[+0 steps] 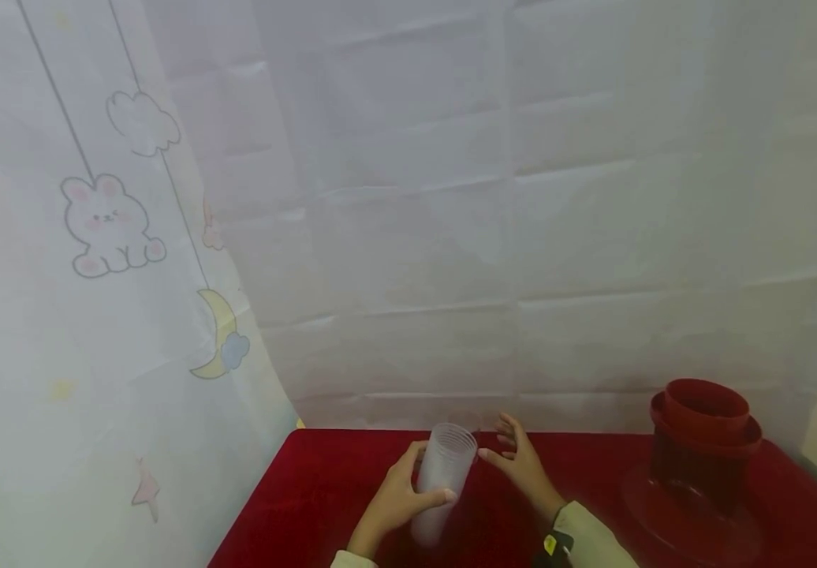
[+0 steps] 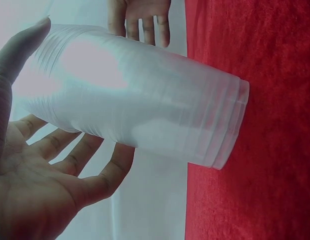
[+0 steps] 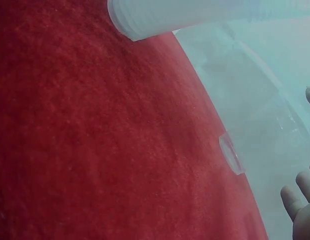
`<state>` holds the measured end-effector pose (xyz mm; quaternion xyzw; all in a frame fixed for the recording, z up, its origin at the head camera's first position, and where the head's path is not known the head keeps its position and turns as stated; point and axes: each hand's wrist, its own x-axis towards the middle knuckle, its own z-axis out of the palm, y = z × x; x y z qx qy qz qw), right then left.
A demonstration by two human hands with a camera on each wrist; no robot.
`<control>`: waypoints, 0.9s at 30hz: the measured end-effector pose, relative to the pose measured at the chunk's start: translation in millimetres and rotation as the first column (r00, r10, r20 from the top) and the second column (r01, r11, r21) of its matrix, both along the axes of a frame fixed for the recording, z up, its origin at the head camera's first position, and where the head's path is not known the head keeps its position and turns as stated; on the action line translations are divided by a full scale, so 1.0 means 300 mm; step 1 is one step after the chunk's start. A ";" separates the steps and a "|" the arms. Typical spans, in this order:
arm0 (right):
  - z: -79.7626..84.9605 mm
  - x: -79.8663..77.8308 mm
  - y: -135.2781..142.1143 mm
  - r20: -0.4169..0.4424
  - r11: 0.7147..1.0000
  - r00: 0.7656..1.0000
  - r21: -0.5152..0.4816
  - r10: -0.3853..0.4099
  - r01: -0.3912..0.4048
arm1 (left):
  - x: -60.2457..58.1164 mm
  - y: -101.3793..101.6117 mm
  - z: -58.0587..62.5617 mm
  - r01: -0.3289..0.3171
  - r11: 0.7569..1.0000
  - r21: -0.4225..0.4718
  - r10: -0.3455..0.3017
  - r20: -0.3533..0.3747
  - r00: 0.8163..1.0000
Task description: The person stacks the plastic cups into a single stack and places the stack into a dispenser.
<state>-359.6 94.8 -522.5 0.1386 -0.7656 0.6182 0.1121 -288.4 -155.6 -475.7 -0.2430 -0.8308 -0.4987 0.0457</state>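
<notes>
My left hand (image 1: 403, 493) grips a tall stack of clear plastic cups (image 1: 444, 465), thumb on one side and fingers on the other. The stack tilts above the red cloth, rims up, its nested bases showing at the lower end in the left wrist view (image 2: 215, 120). To the right of the stack, my right hand (image 1: 522, 465) is held up with fingers spread and nothing in it. Its thumb tip comes close to the stack's rim; whether they touch I cannot tell. Beyond the hands, a single clear cup (image 3: 232, 154) stands near the cloth's far edge, hard to make out.
A red plastic stand (image 1: 699, 465), with a round flared base and an open ringed top, is on the right of the red-covered table (image 1: 295, 505). A pale wall sheet (image 1: 394, 237) hangs behind, and a cartoon-printed sheet (image 1: 117, 331) hangs on the left.
</notes>
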 end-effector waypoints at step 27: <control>-0.039 -0.009 -0.059 -0.015 0.999 1.000 -0.037 0.024 -0.025 | 0.008 -0.021 0.004 0.008 1.000 -0.002 -0.008 0.024 1.000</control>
